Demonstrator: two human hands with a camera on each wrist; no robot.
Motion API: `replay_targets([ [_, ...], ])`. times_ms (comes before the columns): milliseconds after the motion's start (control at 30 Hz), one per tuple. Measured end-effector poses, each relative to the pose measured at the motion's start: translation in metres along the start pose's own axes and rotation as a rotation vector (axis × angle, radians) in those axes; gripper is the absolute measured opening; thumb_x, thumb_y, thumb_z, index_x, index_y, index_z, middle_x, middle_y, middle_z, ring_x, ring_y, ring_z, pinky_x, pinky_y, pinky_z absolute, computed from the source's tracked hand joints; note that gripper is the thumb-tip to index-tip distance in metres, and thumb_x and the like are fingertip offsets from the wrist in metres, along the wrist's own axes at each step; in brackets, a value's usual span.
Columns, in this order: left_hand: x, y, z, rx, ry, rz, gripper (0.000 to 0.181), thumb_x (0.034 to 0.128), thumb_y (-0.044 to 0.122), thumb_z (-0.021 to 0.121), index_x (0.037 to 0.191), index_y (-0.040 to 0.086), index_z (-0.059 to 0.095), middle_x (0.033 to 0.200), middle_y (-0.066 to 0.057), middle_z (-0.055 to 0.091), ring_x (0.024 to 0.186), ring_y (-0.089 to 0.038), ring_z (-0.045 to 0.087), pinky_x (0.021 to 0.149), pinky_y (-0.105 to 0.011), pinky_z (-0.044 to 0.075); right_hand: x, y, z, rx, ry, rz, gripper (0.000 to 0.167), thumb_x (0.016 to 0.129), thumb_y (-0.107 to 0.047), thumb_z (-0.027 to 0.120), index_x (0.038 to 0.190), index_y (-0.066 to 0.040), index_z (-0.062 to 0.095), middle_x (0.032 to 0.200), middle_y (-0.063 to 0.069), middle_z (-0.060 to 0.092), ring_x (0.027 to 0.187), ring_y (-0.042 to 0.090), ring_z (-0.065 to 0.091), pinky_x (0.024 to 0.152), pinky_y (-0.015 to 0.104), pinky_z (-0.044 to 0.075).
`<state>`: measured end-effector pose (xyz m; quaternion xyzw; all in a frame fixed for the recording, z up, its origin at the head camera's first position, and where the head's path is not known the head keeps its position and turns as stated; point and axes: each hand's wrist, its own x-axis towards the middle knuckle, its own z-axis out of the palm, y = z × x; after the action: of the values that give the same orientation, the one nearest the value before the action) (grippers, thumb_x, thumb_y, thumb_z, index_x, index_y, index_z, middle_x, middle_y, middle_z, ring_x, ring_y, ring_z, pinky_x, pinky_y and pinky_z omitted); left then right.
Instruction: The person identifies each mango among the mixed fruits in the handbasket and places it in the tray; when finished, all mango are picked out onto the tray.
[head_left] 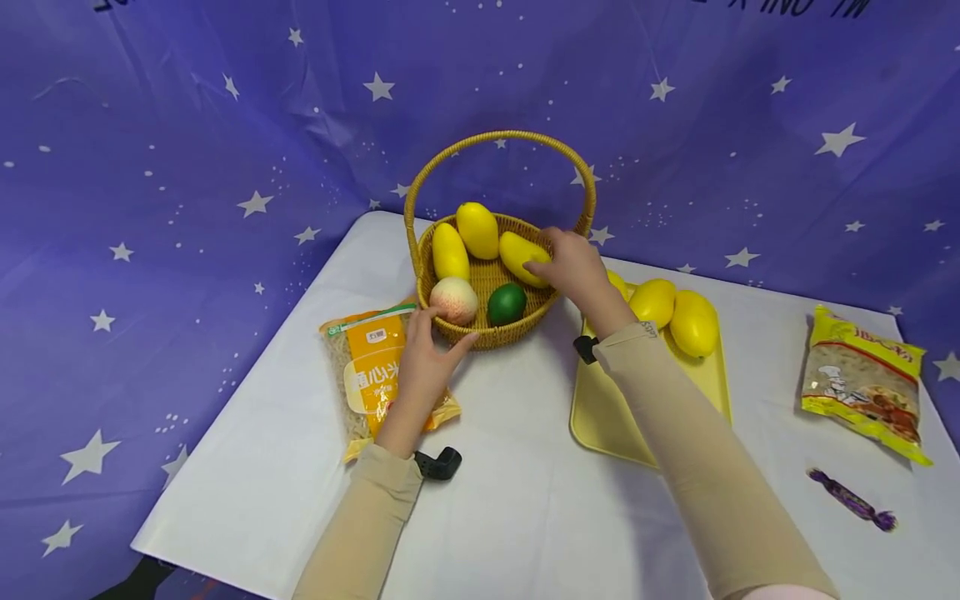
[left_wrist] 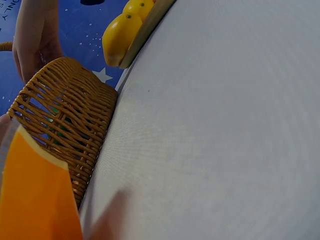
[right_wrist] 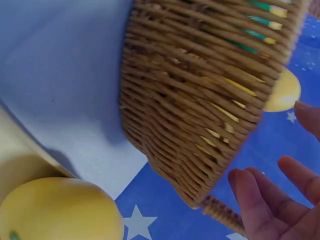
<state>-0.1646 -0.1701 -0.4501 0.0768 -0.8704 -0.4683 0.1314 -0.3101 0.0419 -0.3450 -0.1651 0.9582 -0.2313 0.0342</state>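
Note:
A wicker basket point(head_left: 495, 337) with a tall handle holds several yellow mangoes point(head_left: 477, 232), a pale pink-speckled peach point(head_left: 453, 301) and a dark green fruit point(head_left: 507, 304). My right hand point(head_left: 573, 262) is over the basket's right rim, its thumb beside the rightmost mango point(head_left: 517, 254). In the right wrist view the fingers point(right_wrist: 250, 200) are spread outside the basket wall, apart from the mango point(right_wrist: 286, 92). My left hand point(head_left: 426, 367) is at the front-left rim by the peach, thumb spread; its fingertips are partly hidden.
Right of the basket, a yellow tray point(head_left: 611, 417) bears more mangoes point(head_left: 693, 323). An orange food bag point(head_left: 367, 367) lies under the left forearm. Farther right are a yellow food packet point(head_left: 862, 379) and a purple-wrapped candy point(head_left: 852, 500). A starry cloth point(head_left: 750, 167) hangs behind.

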Motion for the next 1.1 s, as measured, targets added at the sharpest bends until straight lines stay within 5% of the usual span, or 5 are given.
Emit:
replay_targets([
  [433, -0.003, 0.001, 0.0, 0.015, -0.018, -0.034, 0.076, 0.0774, 0.068, 0.065, 0.132, 0.02, 0.043, 0.156, -0.013, 0.019, 0.141, -0.033, 0.023, 0.107, -0.051, 0.031, 0.017, 0.004, 0.028, -0.14, -0.008, 0.027, 0.066, 0.086, -0.036, 0.069, 0.14, -0.007, 0.045, 0.127, 0.022, 0.05, 0.11, 0.039, 0.053, 0.094, 0.051, 0.044],
  [1100, -0.001, 0.002, -0.001, 0.001, -0.001, -0.015, 0.076, 0.0784, 0.067, 0.065, 0.132, 0.019, 0.043, 0.155, -0.01, 0.023, 0.143, -0.029, 0.019, 0.109, -0.048, 0.03, 0.023, 0.004, 0.048, -0.188, 0.054, 0.054, 0.065, 0.086, -0.038, 0.071, 0.138, -0.009, 0.045, 0.122, 0.021, 0.056, 0.107, 0.038, 0.056, 0.086, 0.051, 0.047],
])
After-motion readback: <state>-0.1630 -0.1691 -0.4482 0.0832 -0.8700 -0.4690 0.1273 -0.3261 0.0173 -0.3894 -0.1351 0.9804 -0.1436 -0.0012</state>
